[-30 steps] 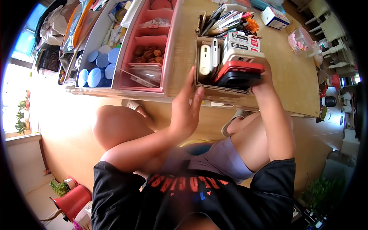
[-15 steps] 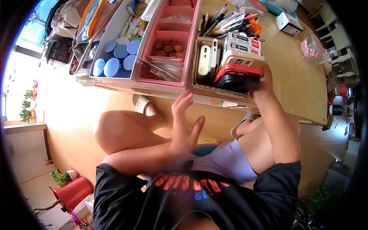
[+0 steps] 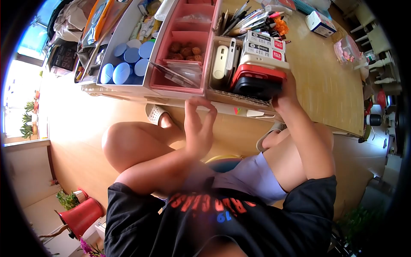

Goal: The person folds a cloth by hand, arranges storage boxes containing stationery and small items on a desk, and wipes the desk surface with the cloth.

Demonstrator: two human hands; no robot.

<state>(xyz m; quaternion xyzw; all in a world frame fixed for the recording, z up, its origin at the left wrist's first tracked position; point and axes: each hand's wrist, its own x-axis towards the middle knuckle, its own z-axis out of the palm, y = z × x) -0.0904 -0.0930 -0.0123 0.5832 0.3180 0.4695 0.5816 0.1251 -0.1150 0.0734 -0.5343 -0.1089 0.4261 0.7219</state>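
My right hand (image 3: 284, 92) grips the right end of a black phone (image 3: 255, 86) and a red phone (image 3: 261, 72), its fingers partly hidden behind them. Both stand on edge at the front of a cardboard box (image 3: 218, 93). Behind them in the box are a beige case (image 3: 267, 62) and small white labelled boxes (image 3: 265, 45); two white power banks (image 3: 221, 62) stand upright on the left. My left hand (image 3: 199, 128) hangs in the air before the table edge, empty, fingers bent towards the thumb with a gap between.
Left of the box, a pink divided tray (image 3: 155, 79) holds walnuts and plastic packets. Beside it a white bin (image 3: 145, 81) has several blue-capped containers (image 3: 123, 73). Pens and pencils (image 3: 252, 21) stand behind the box. A small carton (image 3: 320, 25) sits farther back on the table (image 3: 325, 85).
The red and black phones have come down lower and more level in the box with my right hand. My left hand has moved slightly left, its fingers curling in towards the thumb.
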